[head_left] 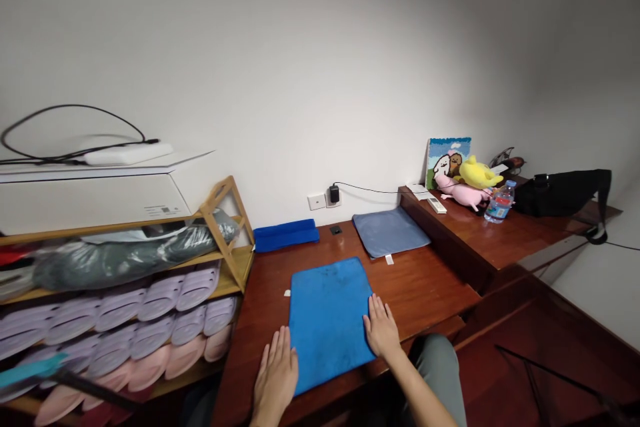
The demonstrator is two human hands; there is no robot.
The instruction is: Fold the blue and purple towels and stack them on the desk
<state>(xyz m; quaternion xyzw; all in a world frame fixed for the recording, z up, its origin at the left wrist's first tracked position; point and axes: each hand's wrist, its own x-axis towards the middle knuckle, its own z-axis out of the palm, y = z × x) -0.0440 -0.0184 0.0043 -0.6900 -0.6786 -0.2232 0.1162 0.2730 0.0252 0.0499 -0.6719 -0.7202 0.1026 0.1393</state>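
A bright blue cloth [327,320], folded into a rough rectangle with a few dark smudges, lies flat on the brown wooden desk [265,293]. My left hand [277,370] rests at its lower left edge, fingers stretched out and pointing away from me. On the opposite side my right hand [381,327] lies flat against the cloth's right edge, its fingers also extended. Neither hand grips anything. Behind are a darker blue folded cloth [286,235] on the left and a grey-blue folded cloth [390,232] with a white tag on the right.
Left of the desk stands a wooden rack [233,233] with purple slippers [160,295] and a white box [90,200] on top. A raised desk section on the right holds plush toys [477,173], a water bottle [499,203], a remote [437,205] and a black bag [565,193].
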